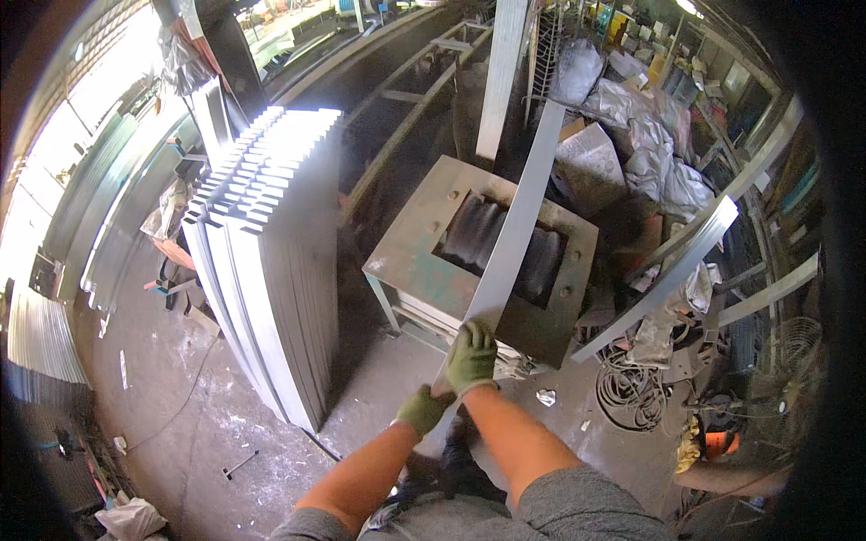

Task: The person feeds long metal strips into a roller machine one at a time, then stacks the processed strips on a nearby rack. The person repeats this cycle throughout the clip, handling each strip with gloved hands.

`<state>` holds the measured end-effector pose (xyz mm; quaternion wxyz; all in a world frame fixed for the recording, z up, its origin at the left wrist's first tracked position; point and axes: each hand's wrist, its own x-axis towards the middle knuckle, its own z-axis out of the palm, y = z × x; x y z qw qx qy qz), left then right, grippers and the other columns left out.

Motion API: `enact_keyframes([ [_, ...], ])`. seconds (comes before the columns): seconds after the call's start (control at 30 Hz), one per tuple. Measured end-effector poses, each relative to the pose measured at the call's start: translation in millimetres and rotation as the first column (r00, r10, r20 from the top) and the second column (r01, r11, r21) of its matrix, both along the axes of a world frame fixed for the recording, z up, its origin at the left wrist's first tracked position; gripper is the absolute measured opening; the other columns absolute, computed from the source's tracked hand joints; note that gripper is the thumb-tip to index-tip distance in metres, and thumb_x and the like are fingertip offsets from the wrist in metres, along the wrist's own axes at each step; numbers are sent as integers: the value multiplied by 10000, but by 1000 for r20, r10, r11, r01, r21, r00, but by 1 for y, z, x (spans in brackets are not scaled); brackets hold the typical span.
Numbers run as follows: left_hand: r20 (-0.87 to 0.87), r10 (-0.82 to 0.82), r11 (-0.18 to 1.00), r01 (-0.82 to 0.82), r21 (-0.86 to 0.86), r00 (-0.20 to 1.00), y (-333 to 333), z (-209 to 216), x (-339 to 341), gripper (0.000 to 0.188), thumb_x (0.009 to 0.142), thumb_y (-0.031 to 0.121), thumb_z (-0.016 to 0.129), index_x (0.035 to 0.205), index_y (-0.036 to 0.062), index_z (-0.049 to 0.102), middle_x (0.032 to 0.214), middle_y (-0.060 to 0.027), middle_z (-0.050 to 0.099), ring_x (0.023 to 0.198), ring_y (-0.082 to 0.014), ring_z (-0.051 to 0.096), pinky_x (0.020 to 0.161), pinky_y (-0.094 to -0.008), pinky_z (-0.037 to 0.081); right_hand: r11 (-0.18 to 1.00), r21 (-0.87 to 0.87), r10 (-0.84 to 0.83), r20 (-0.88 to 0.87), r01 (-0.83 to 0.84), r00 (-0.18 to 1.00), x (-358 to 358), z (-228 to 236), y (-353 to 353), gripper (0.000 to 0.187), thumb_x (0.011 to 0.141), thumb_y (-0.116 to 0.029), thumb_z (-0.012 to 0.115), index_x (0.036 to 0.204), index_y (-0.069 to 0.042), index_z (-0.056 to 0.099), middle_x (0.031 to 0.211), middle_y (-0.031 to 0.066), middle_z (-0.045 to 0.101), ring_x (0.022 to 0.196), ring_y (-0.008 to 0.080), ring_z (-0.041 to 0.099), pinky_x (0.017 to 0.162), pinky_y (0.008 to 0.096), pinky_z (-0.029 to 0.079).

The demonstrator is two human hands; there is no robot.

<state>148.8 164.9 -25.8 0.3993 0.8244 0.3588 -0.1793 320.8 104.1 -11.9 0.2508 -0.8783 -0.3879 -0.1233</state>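
Observation:
A long, flat grey metal strip slants up and away from me, passing over a box-shaped metal stand. My right hand, in a green glove, is closed around the strip's near part. Lower down, my left hand, gloved the same way, grips the strip close to its near end. Dark ridged rollers show in the opening on top of the stand, partly covered by the strip. To the left of my hands, a tall stack of pale metal channels stands upright on the floor.
Another metal strip leans at the right, above a coil of cable. At the lower right another person's arm reaches in, wearing a yellow glove. Silvery bags lie behind the stand. More long sheets stand far left.

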Motion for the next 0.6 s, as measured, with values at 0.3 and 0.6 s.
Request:
enact_keyframes([
  [0.3,56,-270,945,254,205,961,67,46,244,621,1101,623,559,1495,152,650,1400,-242,746,1256,-474,741,1092,-544,591,968,-230,-108,-12,103,994,228,61,64,344,966,-195,702,1250,-5,660,1368,216,659,1330,444,609,1152,573,502],
  [0.6,-102,-59,998,58,-14,993,40,70,146,722,1097,667,557,1567,126,644,1412,-292,746,1392,-500,678,1155,-555,541,998,-26,58,95,-56,994,143,58,28,209,1011,-179,691,1145,-18,695,1295,219,704,1250,450,643,1127,579,515],
])
